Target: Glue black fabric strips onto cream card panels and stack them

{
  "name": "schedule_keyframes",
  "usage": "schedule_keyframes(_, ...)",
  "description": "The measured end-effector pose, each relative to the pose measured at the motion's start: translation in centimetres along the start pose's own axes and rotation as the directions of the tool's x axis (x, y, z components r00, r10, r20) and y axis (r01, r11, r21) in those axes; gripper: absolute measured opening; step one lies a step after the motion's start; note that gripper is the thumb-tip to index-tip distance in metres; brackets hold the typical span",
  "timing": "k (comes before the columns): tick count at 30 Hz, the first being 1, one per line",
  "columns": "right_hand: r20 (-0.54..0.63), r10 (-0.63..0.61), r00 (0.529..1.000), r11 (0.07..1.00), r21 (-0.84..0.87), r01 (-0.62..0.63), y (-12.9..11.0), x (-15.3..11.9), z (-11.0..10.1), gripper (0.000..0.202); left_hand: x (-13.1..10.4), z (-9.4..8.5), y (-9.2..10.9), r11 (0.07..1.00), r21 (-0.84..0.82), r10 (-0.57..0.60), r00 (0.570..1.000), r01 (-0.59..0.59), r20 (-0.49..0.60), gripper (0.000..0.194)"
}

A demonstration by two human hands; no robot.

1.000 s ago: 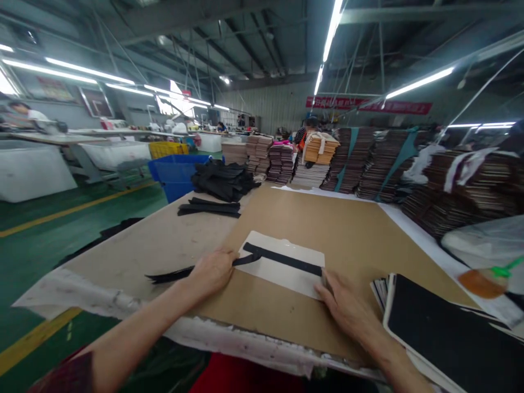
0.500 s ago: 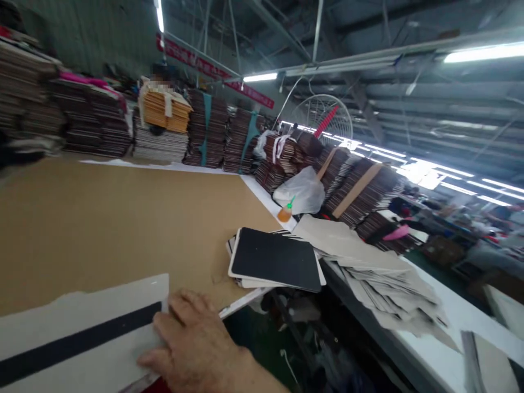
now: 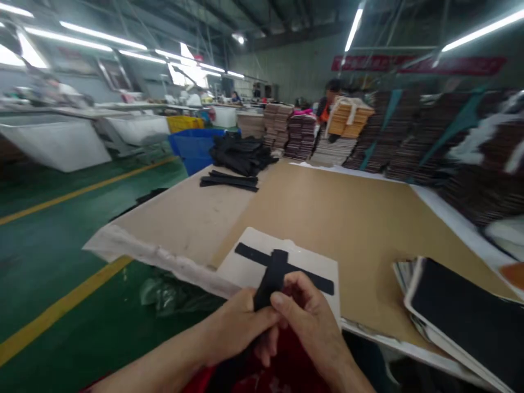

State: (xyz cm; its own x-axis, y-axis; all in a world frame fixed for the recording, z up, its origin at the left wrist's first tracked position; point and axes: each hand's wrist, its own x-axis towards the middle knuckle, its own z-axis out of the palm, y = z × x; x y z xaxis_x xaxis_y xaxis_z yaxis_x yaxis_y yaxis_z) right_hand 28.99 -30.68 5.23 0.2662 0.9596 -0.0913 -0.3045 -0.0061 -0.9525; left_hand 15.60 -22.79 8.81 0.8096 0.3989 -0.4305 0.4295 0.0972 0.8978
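A black fabric strip hangs between my hands, its end pointing away from me and its lower part running down toward my lap. My left hand is closed around its middle. My right hand has its thumb and fingers closed at the strip's right edge, meeting the left thumb. Just beyond them a white panel lies flat at the table's near edge. Across that panel runs a dark band, partly hidden behind the held strip and my right fingers.
Black strips lie heaped at the table's far left, with a smaller bundle nearer. A stack of black-topped panels stands at the right. Behind the brown tabletop rise tall bundled stacks. A blue bin stands beyond.
The view has swung left. My right hand has left the white panel's edge and now holds the black strip. My left hand, unseen before, has come into view gripping it.
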Motion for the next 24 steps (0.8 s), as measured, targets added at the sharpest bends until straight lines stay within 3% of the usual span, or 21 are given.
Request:
schedule_keyframes(3, -0.051, 0.072, 0.996, 0.988, 0.14, -0.064, 1.0, 0.4, -0.1, 0.041, 1.5, 1.1, -0.2, 0.997, -0.082, 0.016, 1.0, -0.015, 0.01, 0.047)
schedule_keyframes(6, -0.104, 0.078, 0.992, 0.993, 0.099, -0.067, 0.8, 0.3, -0.6, 0.039, 2.3, 1.8, -0.8, 0.988, -0.151, 0.03, 0.999, -0.027, 0.018, 0.042)
schedule_keyframes(9, -0.082, 0.081, 0.993, 0.996, 0.051, -0.077, 0.0, 0.5, -1.2, 0.039, 2.2, 1.7, -1.3, 0.978, -0.209, 0.025, 1.0, -0.022, 0.016, 0.05)
schedule_keyframes(13, -0.14, 0.007, 0.99, 0.981, -0.192, -0.034, -0.7, 0.7, -1.5, 0.041, 1.7, 1.2, -1.3, 0.962, -0.272, 0.045, 0.998, -0.033, 0.037, 0.069)
schedule_keyframes(16, -0.213, -0.087, 0.973, 0.939, -0.345, 0.009, -0.7, 0.4, -1.3, 0.041, 1.5, 0.8, -1.5, 0.958, -0.281, 0.069, 0.998, -0.066, 0.0, 0.071)
schedule_keyframes(18, -0.3, -0.071, 0.951, 0.965, -0.261, -0.01, -0.8, 0.0, -1.2, 0.039, 1.0, 0.3, -1.9, 0.959, -0.274, 0.067, 0.997, -0.072, -0.026, 0.067)
schedule_keyframes(20, -0.386, -0.036, 0.922, 0.998, -0.061, 0.013, -1.3, -0.4, -1.6, 0.037, 0.1, -0.5, -2.1, 0.976, -0.209, 0.059, 0.998, -0.059, -0.006, 0.063)
schedule_keyframes(22, -0.449, -0.046, 0.892, 0.989, 0.106, 0.105, -2.4, -0.7, -3.1, 0.035, -1.5, -1.8, -1.5, 0.996, -0.048, 0.082, 0.997, -0.082, -0.006, 0.056)
schedule_keyframes(24, -0.509, -0.113, 0.854, 0.967, 0.139, 0.211, -4.2, -0.9, -5.9, 0.03, -3.6, -3.6, -0.3, 0.973, 0.176, 0.166, 0.984, -0.151, -0.07, 0.044)
